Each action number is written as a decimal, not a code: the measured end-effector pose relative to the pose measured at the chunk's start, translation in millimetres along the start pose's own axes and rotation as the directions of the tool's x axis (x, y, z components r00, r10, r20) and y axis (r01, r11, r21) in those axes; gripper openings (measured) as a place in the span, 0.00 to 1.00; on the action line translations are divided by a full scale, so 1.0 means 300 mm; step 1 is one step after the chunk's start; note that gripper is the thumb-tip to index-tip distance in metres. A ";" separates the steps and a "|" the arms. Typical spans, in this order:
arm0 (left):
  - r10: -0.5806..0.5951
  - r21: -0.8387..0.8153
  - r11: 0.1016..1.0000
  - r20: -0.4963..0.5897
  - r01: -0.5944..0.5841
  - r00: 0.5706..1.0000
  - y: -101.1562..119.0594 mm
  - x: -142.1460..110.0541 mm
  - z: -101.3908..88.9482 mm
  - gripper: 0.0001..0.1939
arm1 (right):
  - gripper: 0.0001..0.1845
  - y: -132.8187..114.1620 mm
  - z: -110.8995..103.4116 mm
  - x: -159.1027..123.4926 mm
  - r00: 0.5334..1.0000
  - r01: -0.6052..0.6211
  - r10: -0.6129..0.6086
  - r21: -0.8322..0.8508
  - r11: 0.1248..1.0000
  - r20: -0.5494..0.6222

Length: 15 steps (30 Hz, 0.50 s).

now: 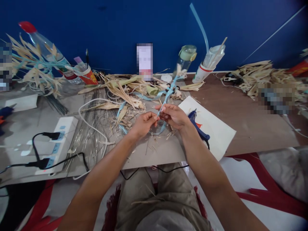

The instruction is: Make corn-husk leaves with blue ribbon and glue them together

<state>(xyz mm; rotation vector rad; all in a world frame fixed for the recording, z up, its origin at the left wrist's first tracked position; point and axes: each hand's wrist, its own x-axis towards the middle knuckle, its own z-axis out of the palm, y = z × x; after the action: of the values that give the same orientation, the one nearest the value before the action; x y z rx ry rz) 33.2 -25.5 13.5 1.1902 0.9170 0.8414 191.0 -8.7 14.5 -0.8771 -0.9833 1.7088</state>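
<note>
A thin stem wrapped in light blue tape [167, 95], with pale husk pieces at its upper end, slants up between my hands. The fingers of my left hand [143, 124] pinch its lower end. Higher on the same stem, my right hand [175, 116] has its fingertips closed around it. Below the hands lies a roll-like loop of blue tape [162, 130], partly hidden by my fingers. Dried corn husks [127, 93] and loose scraps are spread just beyond. A blue glue gun [198, 127] rests on a white sheet [222, 135] right of my right hand.
A white power strip [60, 141] with black plugs and cords lies left, near several thin wires [90, 128]. Along the blue wall stand a phone [144, 61], a lidded bottle [186, 57] and paper cups [202, 73]. More husks [262, 75] are heaped at right.
</note>
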 end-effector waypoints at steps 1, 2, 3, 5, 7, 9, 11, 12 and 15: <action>0.002 -0.001 1.000 0.007 -0.002 1.000 0.001 0.000 0.000 0.10 | 0.13 -0.001 0.001 -0.001 1.000 -0.012 0.012 -0.009 1.000 0.001; 0.003 0.005 1.000 0.014 -0.003 1.000 0.001 0.000 0.000 0.11 | 0.13 0.000 0.003 0.000 1.000 -0.015 0.015 -0.018 1.000 -0.012; 0.001 0.019 1.000 0.020 -0.001 1.000 0.001 0.001 0.000 0.11 | 0.14 0.002 0.006 0.002 0.999 -0.009 0.008 -0.023 1.000 -0.037; -0.011 0.056 0.998 0.024 0.009 1.000 0.000 0.001 0.001 0.12 | 0.15 0.010 0.012 0.009 0.995 0.011 -0.015 -0.032 0.999 -0.102; -0.030 0.084 0.996 0.021 0.028 0.999 -0.004 0.003 0.001 0.12 | 0.18 0.021 0.018 0.016 0.985 0.033 -0.041 -0.052 0.998 -0.167; -0.054 0.093 0.994 0.017 0.052 0.998 -0.008 0.005 0.001 0.12 | 0.20 0.034 0.019 0.023 0.973 0.054 -0.072 -0.087 0.995 -0.219; -0.081 0.094 0.993 0.022 0.078 0.996 -0.012 0.006 0.001 0.11 | 0.20 0.047 0.017 0.028 0.962 0.078 -0.109 -0.130 0.988 -0.251; -0.091 0.093 0.992 0.026 0.088 0.996 -0.013 0.006 0.001 0.11 | 0.19 0.052 0.015 0.030 0.956 0.090 -0.127 -0.151 0.985 -0.264; -0.115 0.091 0.989 0.018 0.113 0.993 -0.014 0.007 0.003 0.11 | 0.18 0.065 0.009 0.035 0.934 0.120 -0.186 -0.224 0.967 -0.303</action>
<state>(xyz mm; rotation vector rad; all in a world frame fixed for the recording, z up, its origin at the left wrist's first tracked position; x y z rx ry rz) 35.2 -24.6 9.2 1.2101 1.0033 0.6993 178.2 -4.0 -3.2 -1.1398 -0.9830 1.2961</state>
